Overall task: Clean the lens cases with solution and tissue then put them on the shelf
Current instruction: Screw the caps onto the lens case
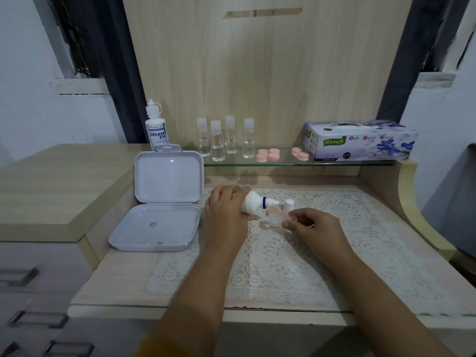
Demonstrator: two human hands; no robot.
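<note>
The left hand (pixel 226 212) grips the tilted solution bottle (pixel 253 203); the right hand (pixel 313 225) pinches the lens case (pixel 277 217) on the lace mat (pixel 283 253). Light, rigid, likely slippery when wet: hold by the rim.

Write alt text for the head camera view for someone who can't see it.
A person's left hand tips a white solution bottle toward a clear lens case pinched by the right hand over a lace mat. On the glass shelf behind stand small bottles, pink lens cases and a tissue box.
</note>
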